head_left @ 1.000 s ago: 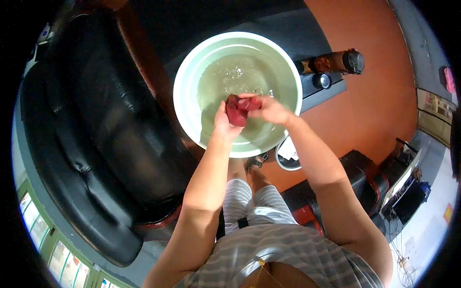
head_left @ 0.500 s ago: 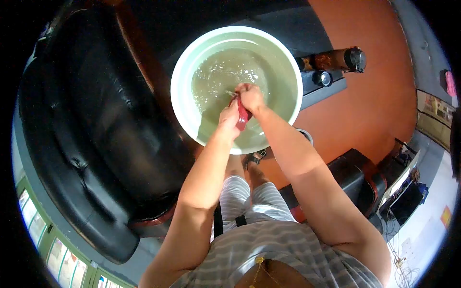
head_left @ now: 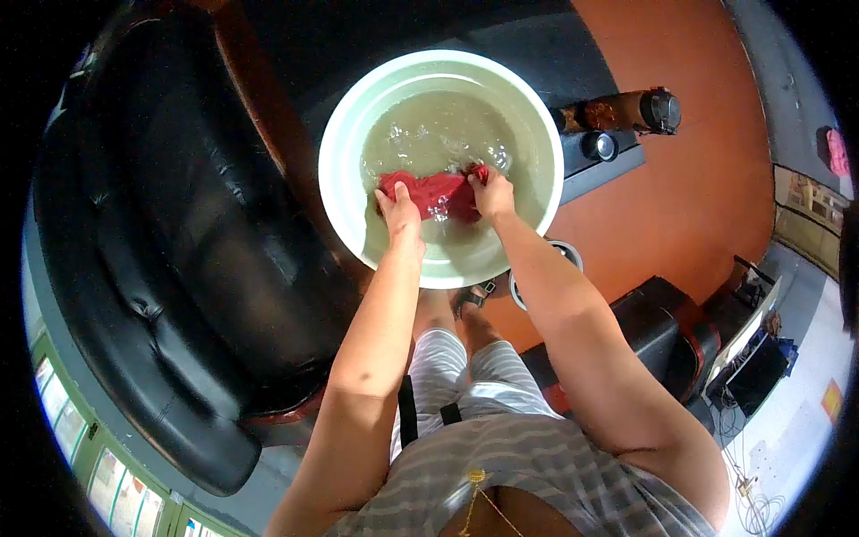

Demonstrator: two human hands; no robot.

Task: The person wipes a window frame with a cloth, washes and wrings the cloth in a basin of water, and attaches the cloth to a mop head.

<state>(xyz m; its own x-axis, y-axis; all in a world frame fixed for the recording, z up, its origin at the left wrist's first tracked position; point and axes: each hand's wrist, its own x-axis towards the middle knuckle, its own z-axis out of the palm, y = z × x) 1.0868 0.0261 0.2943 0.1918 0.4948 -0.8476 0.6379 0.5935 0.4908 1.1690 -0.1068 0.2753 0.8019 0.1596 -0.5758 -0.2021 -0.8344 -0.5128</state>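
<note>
A wet red cloth (head_left: 438,192) is stretched sideways over cloudy water in a large pale green basin (head_left: 344,116), its lower part seemingly in the water. My left hand (head_left: 401,213) grips the cloth's left end, thumb on top. At the other end, my right hand (head_left: 494,194) pinches a bunched corner between thumb and fingers. Both hands are inside the basin, apart from each other. What kind of cloth it is cannot be made out.
The basin stands on a dark table (head_left: 582,179), beside a brown cylindrical container (head_left: 617,112) and a small round black object (head_left: 600,146). A black leather sofa (head_left: 170,242) runs along the left. A round metal-rimmed vessel (head_left: 565,253) is partly hidden below my right forearm.
My hands were together around the bunched cloth. They have moved apart, left and right, and the red cloth is now spread between them.
</note>
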